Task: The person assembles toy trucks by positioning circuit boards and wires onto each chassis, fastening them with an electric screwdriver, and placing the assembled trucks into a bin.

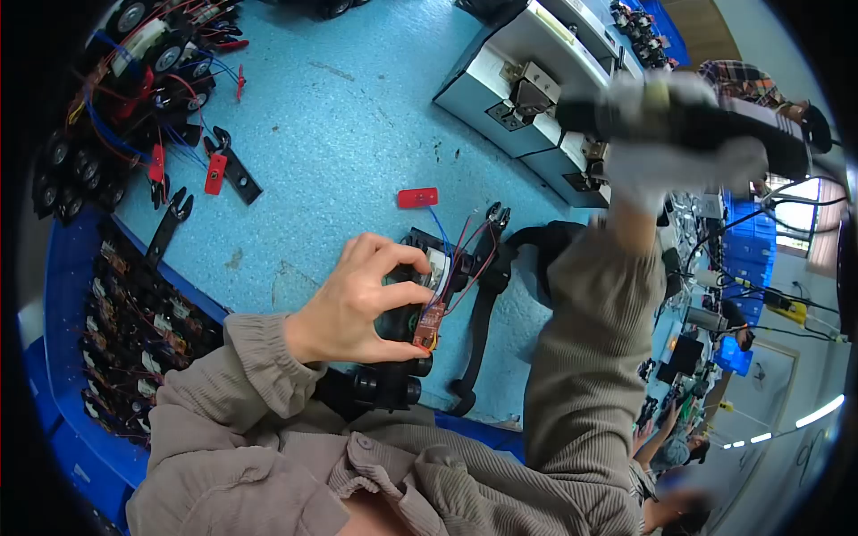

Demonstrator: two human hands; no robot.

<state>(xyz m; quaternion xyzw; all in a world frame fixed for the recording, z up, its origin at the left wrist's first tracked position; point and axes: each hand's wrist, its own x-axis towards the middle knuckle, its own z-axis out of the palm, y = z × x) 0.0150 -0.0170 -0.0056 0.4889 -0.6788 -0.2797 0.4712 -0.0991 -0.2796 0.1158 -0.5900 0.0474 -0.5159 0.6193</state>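
I'm pinching the brown board (pixel 430 323) with left hand (pixel 366 299), gripping a blurred tool (pixel 706 129) in right hand (pixel 657 168); red tab (pixel 417 197) lying beyond left.

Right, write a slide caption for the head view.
Left hand grasps a wheeled, wired assembly on the blue bench while the gloved right hand holds a blurred black tool.

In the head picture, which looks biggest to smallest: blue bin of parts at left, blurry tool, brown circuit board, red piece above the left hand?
1. Blue bin
2. Blurry tool, probably helped by nearness
3. Circuit board and red piece: too alike to rank
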